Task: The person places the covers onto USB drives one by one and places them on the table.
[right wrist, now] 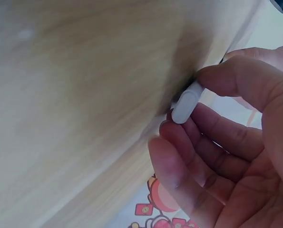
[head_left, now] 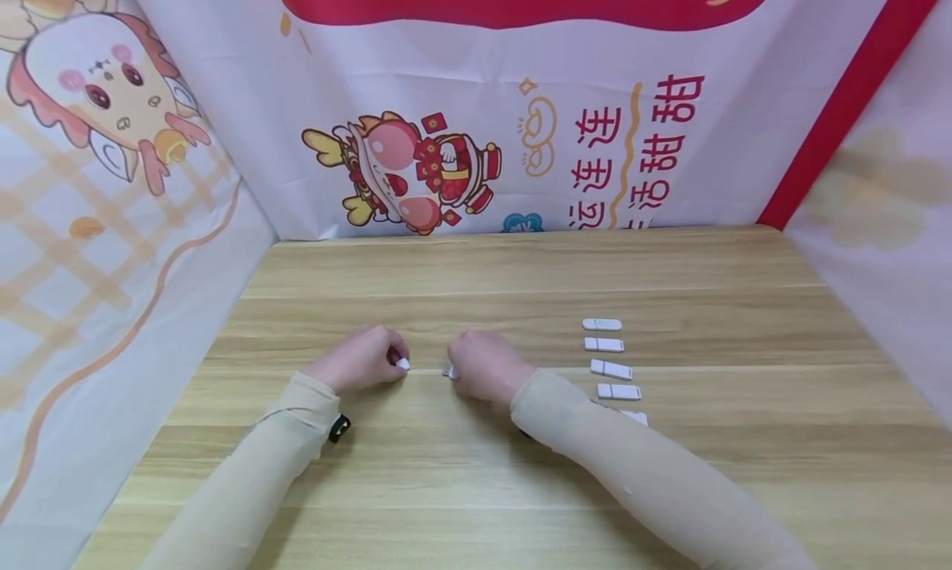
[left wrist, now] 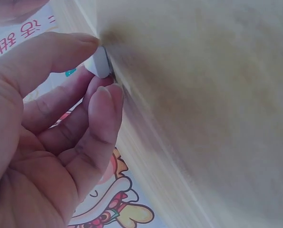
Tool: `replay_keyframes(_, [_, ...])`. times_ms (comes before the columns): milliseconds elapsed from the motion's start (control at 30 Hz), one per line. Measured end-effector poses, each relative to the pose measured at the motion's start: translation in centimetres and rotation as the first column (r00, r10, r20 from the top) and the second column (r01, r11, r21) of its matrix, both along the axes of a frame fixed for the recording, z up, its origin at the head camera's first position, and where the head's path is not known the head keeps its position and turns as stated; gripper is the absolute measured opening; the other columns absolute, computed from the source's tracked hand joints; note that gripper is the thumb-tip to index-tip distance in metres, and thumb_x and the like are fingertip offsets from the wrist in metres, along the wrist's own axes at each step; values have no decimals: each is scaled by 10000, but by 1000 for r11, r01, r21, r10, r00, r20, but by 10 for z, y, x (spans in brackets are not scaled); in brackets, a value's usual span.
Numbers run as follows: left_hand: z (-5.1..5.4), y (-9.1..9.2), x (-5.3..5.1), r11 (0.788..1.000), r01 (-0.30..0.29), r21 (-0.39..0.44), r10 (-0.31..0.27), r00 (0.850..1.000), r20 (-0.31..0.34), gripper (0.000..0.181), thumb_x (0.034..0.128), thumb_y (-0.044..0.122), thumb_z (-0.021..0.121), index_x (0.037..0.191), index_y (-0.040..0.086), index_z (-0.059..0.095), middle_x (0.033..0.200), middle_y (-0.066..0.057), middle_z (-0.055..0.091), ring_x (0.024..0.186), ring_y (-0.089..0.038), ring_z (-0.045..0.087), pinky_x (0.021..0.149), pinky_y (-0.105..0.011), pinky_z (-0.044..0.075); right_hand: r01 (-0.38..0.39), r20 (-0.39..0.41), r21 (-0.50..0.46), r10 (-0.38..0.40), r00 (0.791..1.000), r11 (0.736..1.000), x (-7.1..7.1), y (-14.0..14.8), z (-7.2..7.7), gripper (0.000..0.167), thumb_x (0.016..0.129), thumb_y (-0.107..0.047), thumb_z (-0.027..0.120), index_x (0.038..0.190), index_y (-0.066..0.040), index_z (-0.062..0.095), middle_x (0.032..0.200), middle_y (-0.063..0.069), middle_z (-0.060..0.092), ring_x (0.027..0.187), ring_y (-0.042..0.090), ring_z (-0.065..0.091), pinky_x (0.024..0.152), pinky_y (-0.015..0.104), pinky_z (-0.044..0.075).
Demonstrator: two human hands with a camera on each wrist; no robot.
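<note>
In the head view, my left hand (head_left: 366, 357) is low over the table at centre left. Its thumb and fingers pinch a small white cap (head_left: 402, 363), whose end shows in the left wrist view as a white piece (left wrist: 101, 62). A short gap away, my right hand (head_left: 487, 365) pinches a white USB stick (head_left: 453, 372) with its metal plug pointing towards the left hand. In the right wrist view, the rounded white end of that stick (right wrist: 186, 105) sits between thumb and fingers. Most of the stick is hidden by the hand in the head view.
Right of the hands, several white USB sticks lie in a column; the farthest stick (head_left: 602, 325) has rounded ends, and the nearest stick (head_left: 635, 418) is partly covered by the right sleeve (head_left: 580, 421). Printed cloth walls (head_left: 461, 74) border the wooden table (head_left: 446, 471).
</note>
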State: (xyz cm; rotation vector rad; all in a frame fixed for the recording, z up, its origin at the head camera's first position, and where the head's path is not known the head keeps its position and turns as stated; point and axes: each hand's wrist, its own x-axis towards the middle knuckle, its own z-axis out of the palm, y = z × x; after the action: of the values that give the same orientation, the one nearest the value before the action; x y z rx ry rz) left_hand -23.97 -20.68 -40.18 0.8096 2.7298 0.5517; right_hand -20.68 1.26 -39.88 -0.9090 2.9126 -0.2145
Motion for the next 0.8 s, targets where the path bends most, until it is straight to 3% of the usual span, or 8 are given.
replay_keyframes(333, [-3,3,2,998,-64,17,63,998,10,100,824,75,773,908,62,720,823,8,657,760,-126,595,718,-312,528,-70,-71,-138,60,996,988,15,20,7,188,854,-150,783,699,-95,691,648,-10,626,556,95,490,580,260,505])
replay_keyframes(567, [-2,7,2,999,-40,12,40,999,-22,77,824,46,752,896,42,724,816,-6,660,743,-129,589,697,-309,524,-37,-15,-212,34,999,977,26,40,15,202,873,-148,772,707,-79,681,581,-62,544,505,62,421,497,222,413])
replay_keyframes(800, [0,10,3,1000,-16,-13,16,999,-34,32,842,32,727,823,58,733,738,26,633,671,-117,549,638,-292,488,-9,-47,-218,-1,999,976,38,59,20,147,885,-108,738,747,-75,701,613,-49,568,501,50,433,474,213,407])
